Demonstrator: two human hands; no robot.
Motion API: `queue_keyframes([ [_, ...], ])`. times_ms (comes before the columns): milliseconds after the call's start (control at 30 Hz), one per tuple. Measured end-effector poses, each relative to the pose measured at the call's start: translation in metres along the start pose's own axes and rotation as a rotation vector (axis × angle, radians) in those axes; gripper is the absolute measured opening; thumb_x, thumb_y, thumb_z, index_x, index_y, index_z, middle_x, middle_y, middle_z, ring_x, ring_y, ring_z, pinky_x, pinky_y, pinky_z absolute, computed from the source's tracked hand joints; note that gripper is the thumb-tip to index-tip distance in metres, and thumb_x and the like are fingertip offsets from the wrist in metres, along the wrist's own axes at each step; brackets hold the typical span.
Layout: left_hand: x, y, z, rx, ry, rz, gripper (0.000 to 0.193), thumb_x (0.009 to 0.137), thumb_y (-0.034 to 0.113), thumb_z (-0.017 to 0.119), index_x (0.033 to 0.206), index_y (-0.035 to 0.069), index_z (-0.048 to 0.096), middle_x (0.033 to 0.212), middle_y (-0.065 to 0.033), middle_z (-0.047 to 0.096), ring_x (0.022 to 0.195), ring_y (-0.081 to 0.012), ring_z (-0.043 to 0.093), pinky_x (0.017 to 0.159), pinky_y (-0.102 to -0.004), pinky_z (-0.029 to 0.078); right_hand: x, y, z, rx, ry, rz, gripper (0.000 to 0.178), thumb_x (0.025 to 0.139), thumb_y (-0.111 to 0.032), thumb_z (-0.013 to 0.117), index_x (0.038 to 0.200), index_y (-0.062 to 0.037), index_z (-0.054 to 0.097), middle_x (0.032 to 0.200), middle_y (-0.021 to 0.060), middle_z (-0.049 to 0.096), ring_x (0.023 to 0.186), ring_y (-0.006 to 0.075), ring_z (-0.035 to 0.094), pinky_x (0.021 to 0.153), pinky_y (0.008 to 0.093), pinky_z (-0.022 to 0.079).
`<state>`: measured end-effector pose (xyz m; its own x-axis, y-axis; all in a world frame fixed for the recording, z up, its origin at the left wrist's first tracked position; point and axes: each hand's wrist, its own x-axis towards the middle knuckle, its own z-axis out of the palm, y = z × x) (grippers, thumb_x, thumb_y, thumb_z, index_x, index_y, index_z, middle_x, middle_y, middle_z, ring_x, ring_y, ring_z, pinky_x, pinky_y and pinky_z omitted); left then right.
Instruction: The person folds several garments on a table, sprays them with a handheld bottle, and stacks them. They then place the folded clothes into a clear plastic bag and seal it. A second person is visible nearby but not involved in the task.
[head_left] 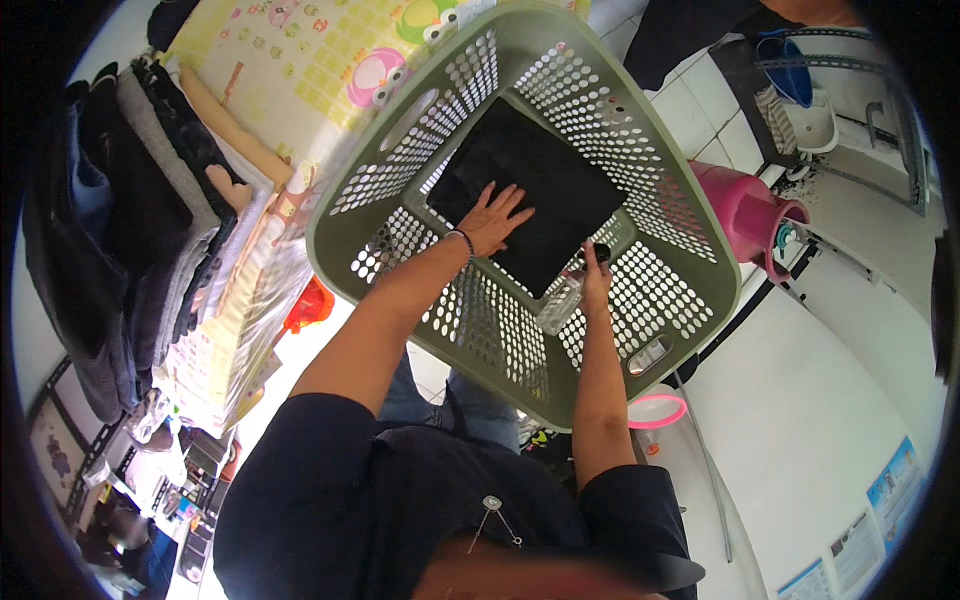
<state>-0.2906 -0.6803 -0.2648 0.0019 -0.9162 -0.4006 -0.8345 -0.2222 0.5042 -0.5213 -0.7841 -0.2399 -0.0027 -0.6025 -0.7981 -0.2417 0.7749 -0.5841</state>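
A large olive-green laundry basket (326, 232) with perforated walls stands in front of me. Flat on its bottom lies a folded black cloth (565, 180). My left hand (490, 222) rests on this cloth, fingers spread, with a dark bracelet at the wrist. Inside the basket's near right part, my right hand (596, 285) is closed around a clear bottle (560, 308) with a black top. The bottle is tilted, its lower end toward me, and the fingers behind it are partly hidden.
To the left, several folded dark and grey garments (150, 205) are piled beside a bed with a yellow cartoon-print cover (330, 60). A pink bucket (730, 205) stands right of the basket, and a pink-rimmed basin (657, 410) nearer me. Farther right is a white sink (815, 122).
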Motion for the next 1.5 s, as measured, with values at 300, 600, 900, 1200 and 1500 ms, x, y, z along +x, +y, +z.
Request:
queue_keyframes([
  [300,-0.002,0.002,0.050,0.439,-0.188,0.103,0.125,0.066,0.033,0.088,0.158,0.027,0.003,0.164,-0.0167,0.003,0.151,-0.0318,0.005,0.117,-0.0619,0.014,-0.025,0.033,-0.031,-0.039,-0.097,-0.028,0.041,0.086,-0.029,0.077,0.103,0.0048,0.062,0.092,0.0109,0.064,0.075,0.0192,0.064,0.052,0.0306,0.058],
  [600,0.003,0.036,0.055,0.433,-0.215,0.140,0.131,0.063,0.032,0.089,0.158,0.028,-0.002,0.164,-0.0133,-0.006,0.151,-0.0354,0.001,0.109,-0.0745,0.017,0.016,0.042,-0.005,-0.012,-0.077,0.292,0.071,0.074,-0.052,0.082,0.115,-0.0042,0.050,0.089,0.0089,0.053,0.063,0.0240,0.061,0.052,0.0369,0.054],
  [900,-0.010,0.056,0.020,-0.170,-0.094,0.048,0.092,0.080,0.018,0.076,0.155,0.020,0.022,0.161,-0.0094,0.024,0.147,-0.0339,0.025,0.114,-0.0578,0.029,-0.035,-0.038,-0.010,0.179,-0.232,0.313,0.043,0.082,-0.049,0.077,0.085,-0.0100,0.058,0.078,0.0079,0.061,0.055,0.0205,0.060,0.045,0.0316,0.050],
  [1200,-0.064,0.070,-0.148,-1.198,0.017,-0.149,0.085,0.093,0.056,0.059,0.142,-0.010,0.037,0.141,-0.0196,0.049,0.132,-0.0244,0.044,0.111,-0.0353,0.036,-0.143,-0.079,-0.020,-0.036,-0.293,-0.507,0.026,0.094,-0.022,0.067,0.109,-0.0007,0.065,0.098,0.0083,0.070,0.059,0.0148,0.063,0.052,0.0275,0.048],
  [1500,-0.187,0.138,-0.264,-1.669,0.239,-0.004,0.057,0.097,0.033,0.064,0.140,0.000,0.045,0.135,-0.0081,0.056,0.122,-0.0157,0.053,0.106,-0.0307,0.042,-0.260,-0.125,-0.014,0.015,-0.404,-0.771,0.023,0.091,-0.009,0.066,0.110,0.0025,0.060,0.104,0.0149,0.067,0.064,0.0193,0.065,0.063,0.0309,0.054],
])
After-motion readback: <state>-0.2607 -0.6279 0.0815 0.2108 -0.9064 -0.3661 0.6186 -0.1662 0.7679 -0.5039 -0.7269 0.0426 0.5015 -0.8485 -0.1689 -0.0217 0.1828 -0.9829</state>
